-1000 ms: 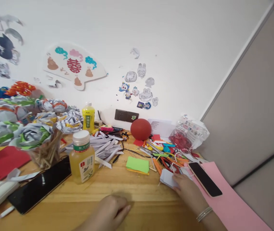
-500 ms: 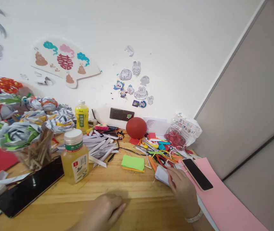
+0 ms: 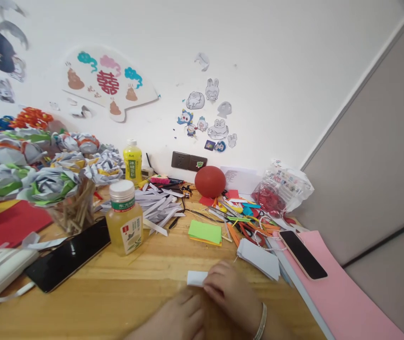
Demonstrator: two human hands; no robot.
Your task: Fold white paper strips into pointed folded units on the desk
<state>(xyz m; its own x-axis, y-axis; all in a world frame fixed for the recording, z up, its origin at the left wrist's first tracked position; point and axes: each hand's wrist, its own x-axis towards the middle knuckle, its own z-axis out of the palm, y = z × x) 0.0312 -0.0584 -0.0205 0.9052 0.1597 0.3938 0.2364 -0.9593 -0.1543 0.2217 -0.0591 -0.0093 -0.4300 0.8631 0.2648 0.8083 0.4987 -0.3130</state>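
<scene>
My right hand [image 3: 228, 288] is in front of me above the wooden table, its fingers closed on a small white paper slip [image 3: 195, 278]. The slip's left end sticks out past the fingertips. Close beside it, my left hand [image 3: 180, 314] has curled fingers and is slightly blurred. Whatever lies under those fingers is hidden. A stack of white paper slips [image 3: 258, 257] rests to the right, beyond my right hand. Farther back lies a pile of green paper slips [image 3: 205, 231] with orange ones below.
A drink bottle [image 3: 124, 226] and a dark phone [image 3: 69, 259] are at left, near paper flowers [image 3: 53, 184]. Scissors and paper scraps [image 3: 244, 212] clutter the back, by a red balloon [image 3: 210, 182]. Another phone [image 3: 303, 254] lies on pink paper [image 3: 343, 293] at right.
My right hand has left the white stack with a slip and moved left and nearer. My left hand has shifted right to meet it. The view has turned slightly left.
</scene>
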